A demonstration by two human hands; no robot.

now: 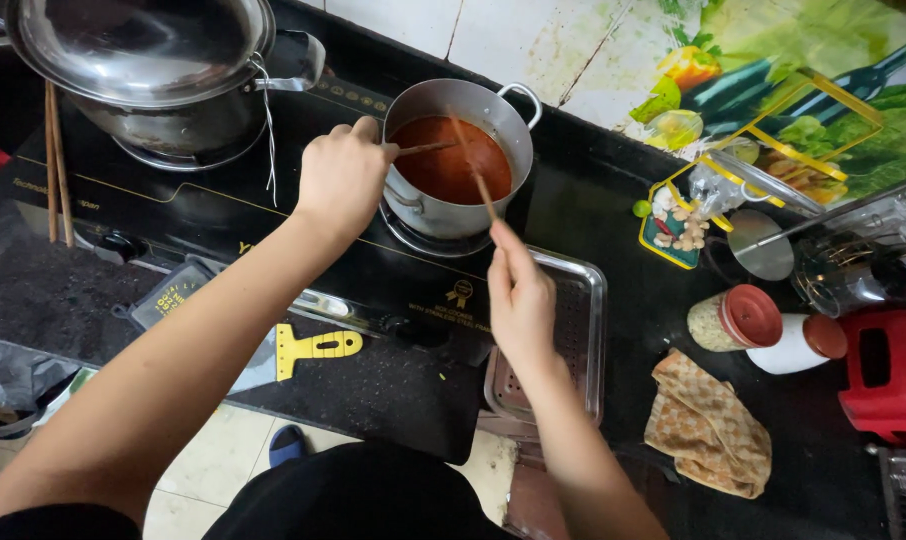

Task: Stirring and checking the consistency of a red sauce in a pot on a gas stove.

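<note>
While both my arms reach over the black cooktop (223,215), I record the following.
Left hand: my left hand (343,180) is closed in a fist at the rim of the steel pot (428,205), gripping a wooden stick (425,148) that lies across the rim into the pot.
Right hand: my right hand (520,300) pinches a wooden chopstick (473,165) narrowly between the fingertips, its far end dipped in the sauce.
Pot: it stands upright on the right burner, holding red-orange sauce (453,160).
Near side: a perforated steel tray (578,330) lies just beside my right hand.
Left burner: a large lidded wok (153,70).
Right counter: a checked cloth (708,425), a red-lidded jar (738,318).
</note>
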